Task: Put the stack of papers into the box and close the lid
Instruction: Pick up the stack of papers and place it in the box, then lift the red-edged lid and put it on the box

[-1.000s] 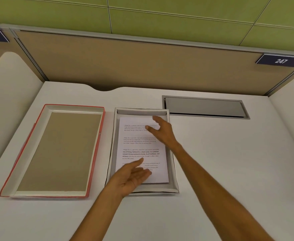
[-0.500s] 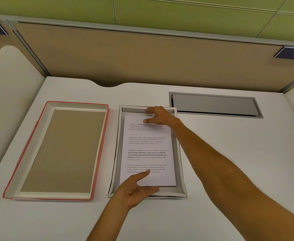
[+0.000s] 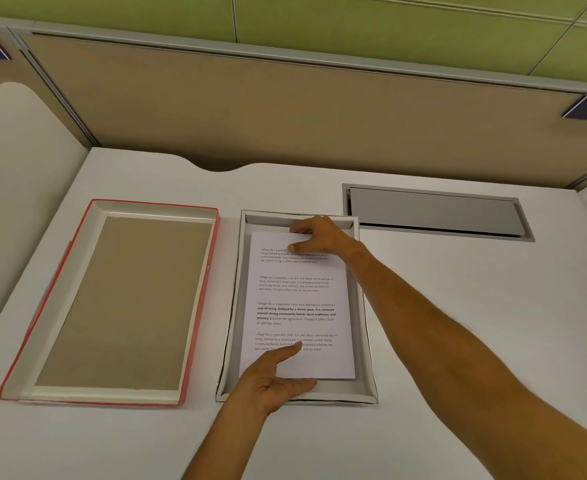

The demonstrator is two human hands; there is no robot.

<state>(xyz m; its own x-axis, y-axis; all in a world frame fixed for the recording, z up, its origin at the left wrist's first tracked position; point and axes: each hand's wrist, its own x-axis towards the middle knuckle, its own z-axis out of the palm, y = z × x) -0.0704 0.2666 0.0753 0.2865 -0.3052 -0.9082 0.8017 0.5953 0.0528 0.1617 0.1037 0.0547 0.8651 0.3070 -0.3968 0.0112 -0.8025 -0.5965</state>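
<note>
A stack of papers (image 3: 295, 296) with printed text lies flat inside the shallow white box (image 3: 367, 341) at the middle of the desk. My left hand (image 3: 274, 382) is at the stack's near edge, thumb on top of the page and fingers along the edge. At the far edge, my right hand (image 3: 320, 235) pinches the stack with its thumb on the page and its fingers over the end. The box's red-edged lid (image 3: 157, 206) lies upside down to the left of the box, with its brown inside showing.
A grey cable hatch (image 3: 434, 213) is set into the desk behind and right of the box. A tan partition (image 3: 285, 116) closes the back of the white desk (image 3: 458, 341), and rounded side panels stand at both sides.
My right hand has moved from the middle of the page to its far edge. My left hand has slid back to the near edge. The stack now lies straighter in the box.
</note>
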